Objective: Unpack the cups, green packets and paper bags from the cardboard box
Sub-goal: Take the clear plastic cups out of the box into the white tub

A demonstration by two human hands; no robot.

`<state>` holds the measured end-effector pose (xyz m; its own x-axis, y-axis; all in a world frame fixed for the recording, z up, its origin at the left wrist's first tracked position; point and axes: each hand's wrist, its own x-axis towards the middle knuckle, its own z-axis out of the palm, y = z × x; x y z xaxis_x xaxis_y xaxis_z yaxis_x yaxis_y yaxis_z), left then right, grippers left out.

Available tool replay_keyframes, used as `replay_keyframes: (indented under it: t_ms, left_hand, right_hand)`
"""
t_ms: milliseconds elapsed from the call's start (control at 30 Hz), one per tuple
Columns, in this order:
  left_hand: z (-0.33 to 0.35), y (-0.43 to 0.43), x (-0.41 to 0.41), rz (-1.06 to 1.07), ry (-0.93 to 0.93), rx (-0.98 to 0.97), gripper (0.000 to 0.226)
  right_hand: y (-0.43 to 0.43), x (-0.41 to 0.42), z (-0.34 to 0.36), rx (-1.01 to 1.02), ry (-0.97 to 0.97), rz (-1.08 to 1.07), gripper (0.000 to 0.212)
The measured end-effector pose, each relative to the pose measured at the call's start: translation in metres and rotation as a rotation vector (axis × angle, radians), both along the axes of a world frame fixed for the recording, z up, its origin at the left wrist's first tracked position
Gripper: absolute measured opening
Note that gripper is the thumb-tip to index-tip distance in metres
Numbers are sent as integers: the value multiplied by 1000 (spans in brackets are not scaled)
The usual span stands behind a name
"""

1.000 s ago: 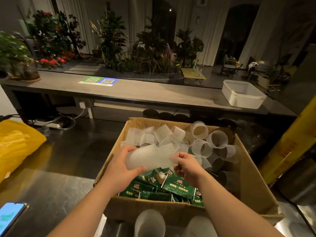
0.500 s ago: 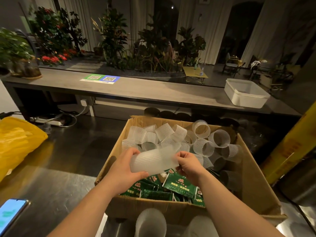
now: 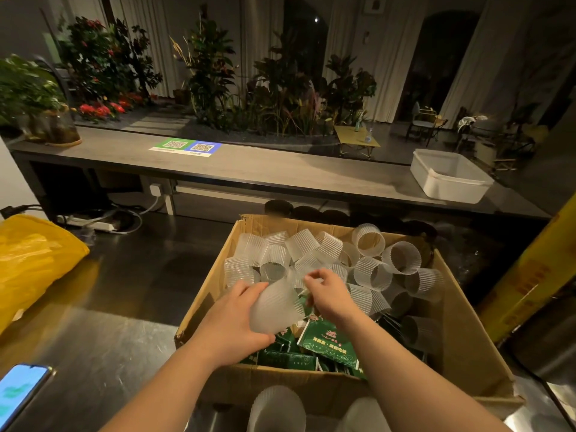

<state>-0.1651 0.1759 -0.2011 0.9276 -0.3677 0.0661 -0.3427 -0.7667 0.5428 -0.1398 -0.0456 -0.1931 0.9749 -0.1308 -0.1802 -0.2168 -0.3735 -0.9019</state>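
An open cardboard box [image 3: 461,332] stands on the metal counter before me. Several ribbed translucent cups [image 3: 371,269] fill its far half, and green packets [image 3: 327,341] lie in its near half. My left hand [image 3: 230,319] grips a stack of ribbed cups [image 3: 274,307], tilted, over the box's near left part. My right hand [image 3: 327,294] pinches at the stack's upper rim with curled fingers. Two more cups [image 3: 276,410] stand at the bottom edge, in front of the box. No paper bags are visible.
A yellow plastic bag [image 3: 31,263] lies at the left. A lit phone [image 3: 18,391] rests at the bottom left. A white tub [image 3: 448,176] sits on the long grey bench behind. A yellow post [image 3: 530,275] rises at the right.
The cup stack has turned from lying sideways to tilted more upright in my left hand. My right hand has shifted up to the stack's top rim.
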Motion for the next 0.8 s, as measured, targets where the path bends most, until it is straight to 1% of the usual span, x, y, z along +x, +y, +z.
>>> replay_keyframes:
  t_ms: [67,100,167,233,267,333,433,500,533,567,600,633,667,700,733,767,800]
  left_hand:
    - [0,-1,0,44,-66,-1,88]
    - [0,-2,0,68,-100,-1,87]
    - [0,-2,-1,107,-146,-11,85]
    - [0,-3,-1,123,-164,-15,85]
    - [0,-3,-1,126,-163,-18,85]
    - [0,-3,-1,125,-153,-24,85]
    - [0,-3,-1,123,-155,-30,85]
    - [0,-3,-1,121,-157,-37,86]
    - [-1,-3,0,120,-159,-39,86]
    - [-1,-3,0,117,-159,-40,85]
    - [-1,-3,0,113,-159,-40,85]
    - [-2,-2,0,108,-157,-37,84]
    - [-3,-3,0,104,-157,-34,83]
    - [-4,-2,0,103,-156,-32,83]
    - [-5,-2,0,101,-156,-32,82]
    - [-6,-2,0,97,-152,-32,82]
    - [-6,-2,1,90,-148,-31,82]
  right_hand:
    - [-3,5,1,-325,-156,-147,25]
    - [-4,6,1,-451,-210,-155,31]
    - [-7,10,-4,-589,-211,-47,55]
    - [-8,13,-12,-654,-152,74,74]
    - [-9,14,-17,-669,-127,97,78]
    - [-11,16,-23,-644,-94,53,79]
    - [-13,15,-24,-587,-130,-60,81]
    - [-15,13,-20,-546,-199,-151,71]
    - [-17,12,-19,-486,-235,-204,62]
    - [-19,10,-18,-377,-261,-256,51]
    - [-22,10,-17,-206,-268,-304,40]
    - [-23,8,-14,22,-253,-339,29]
    - [-25,6,-9,277,-219,-354,23]
    - [-26,2,-5,509,-161,-336,23]
    - [-26,-3,0,678,-97,-290,24]
    - [-25,-9,4,765,-42,-218,25]
    - [-23,-15,9,793,5,-132,25]
